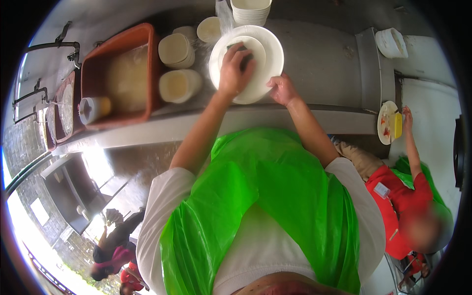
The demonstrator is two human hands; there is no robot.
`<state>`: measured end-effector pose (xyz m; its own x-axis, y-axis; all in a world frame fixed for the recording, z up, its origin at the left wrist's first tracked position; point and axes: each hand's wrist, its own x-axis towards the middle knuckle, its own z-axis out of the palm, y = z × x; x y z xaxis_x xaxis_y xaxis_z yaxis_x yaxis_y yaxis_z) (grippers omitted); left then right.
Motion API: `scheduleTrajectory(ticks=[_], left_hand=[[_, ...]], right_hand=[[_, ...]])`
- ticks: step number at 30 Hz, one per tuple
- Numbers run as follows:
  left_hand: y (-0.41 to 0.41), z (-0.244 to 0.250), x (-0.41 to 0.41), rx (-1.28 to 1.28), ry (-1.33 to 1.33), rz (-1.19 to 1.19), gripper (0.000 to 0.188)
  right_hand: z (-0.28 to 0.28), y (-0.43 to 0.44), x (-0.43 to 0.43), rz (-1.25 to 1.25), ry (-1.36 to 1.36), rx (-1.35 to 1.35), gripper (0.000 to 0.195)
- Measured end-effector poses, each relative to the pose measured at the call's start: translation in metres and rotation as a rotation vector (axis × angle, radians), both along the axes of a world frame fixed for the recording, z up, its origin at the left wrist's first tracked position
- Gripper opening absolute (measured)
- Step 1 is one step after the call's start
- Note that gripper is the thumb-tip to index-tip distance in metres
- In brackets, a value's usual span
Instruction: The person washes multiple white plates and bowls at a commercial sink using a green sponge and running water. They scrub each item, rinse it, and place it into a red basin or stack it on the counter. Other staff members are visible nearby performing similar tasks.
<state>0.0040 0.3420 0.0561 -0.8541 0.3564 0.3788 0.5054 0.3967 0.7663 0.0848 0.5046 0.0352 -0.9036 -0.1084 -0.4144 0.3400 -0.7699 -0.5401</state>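
Note:
A round white plate [276, 55] is tilted over the metal counter. My right hand [283, 89] grips its lower right rim, thumb on top. Within the plate, my left hand [236, 72] presses a dark scouring pad [244, 61] with bent fingers that partly hide it. Water [224, 16] streams down just behind the plate's upper left rim and splashes. To the left stand stacked white bowls [174, 49], with more pale bowls [179, 86] nearer me. Another stack of white dishes [251, 14] rises beyond the plate.
An orange-brown plastic tub [151, 73] of cloudy water holds a floating cup-like container [90, 110]. A white tub [391, 43] sits past the metal sink's right edge [370, 66]. At right, a co-worker in red [398, 210] reaches toward a food-stained plate [385, 121] and a yellow object [397, 125].

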Motion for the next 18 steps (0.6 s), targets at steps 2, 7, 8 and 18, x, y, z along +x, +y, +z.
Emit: scheduleTrajectory(ticks=[2, 7, 8, 18], left_hand=[[-0.001, 0.005, 0.001, 0.005, 0.051, 0.03, 0.029], [-0.006, -0.003, 0.0, -0.016, 0.01, -0.01, 0.047], [-0.007, -0.004, 0.002, -0.03, 0.002, 0.003, 0.049], [-0.015, -0.014, 0.004, -0.038, 0.128, 0.073, 0.053]], right_hand=[[0.005, -0.003, 0.004, -0.031, 0.019, 0.01, 0.043], [-0.002, -0.004, 0.008, -0.002, -0.001, 0.049, 0.042], [-0.002, -0.004, 0.008, -0.003, -0.005, 0.057, 0.042], [0.008, -0.014, 0.01, 0.067, 0.034, 0.196, 0.042]])
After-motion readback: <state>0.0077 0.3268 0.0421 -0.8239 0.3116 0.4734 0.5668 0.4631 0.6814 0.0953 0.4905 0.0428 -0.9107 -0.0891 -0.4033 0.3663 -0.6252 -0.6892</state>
